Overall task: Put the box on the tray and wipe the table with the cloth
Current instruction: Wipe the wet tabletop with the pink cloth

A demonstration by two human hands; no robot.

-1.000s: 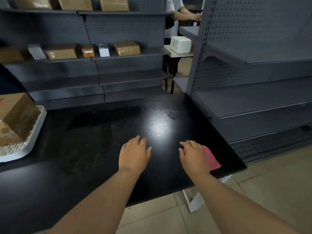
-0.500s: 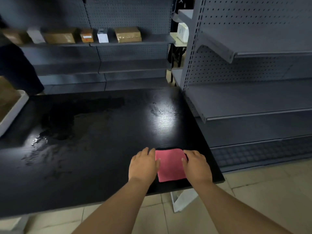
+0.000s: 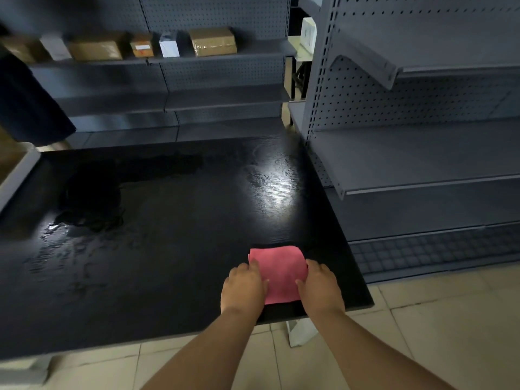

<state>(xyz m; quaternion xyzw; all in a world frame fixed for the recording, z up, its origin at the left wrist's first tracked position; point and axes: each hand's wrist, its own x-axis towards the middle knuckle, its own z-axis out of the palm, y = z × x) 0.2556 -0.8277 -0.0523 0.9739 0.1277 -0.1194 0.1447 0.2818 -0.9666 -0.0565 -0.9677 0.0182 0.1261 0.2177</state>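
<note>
A folded pink cloth [image 3: 280,270] lies flat on the black table [image 3: 168,235], close to its front right corner. My left hand [image 3: 243,285] rests on the cloth's left edge, fingers curled onto the fabric. My right hand [image 3: 319,284] holds the right edge the same way. At the far left only the white rim of the tray [image 3: 17,175] shows, with a sliver of brown box [image 3: 9,161] above it. A wet smear [image 3: 84,215] glistens on the left half of the table.
Grey perforated shelving [image 3: 408,159] stands hard against the table's right side. More shelves behind the table carry several cardboard boxes [image 3: 212,40]. A dark shape [image 3: 25,105] stands at the back left. Tiled floor [image 3: 436,319] lies beyond the front right corner.
The view has tilted down and shifted right, so the tray and box slid out to the left. Both hands moved onto the pink cloth, one at each side edge.
</note>
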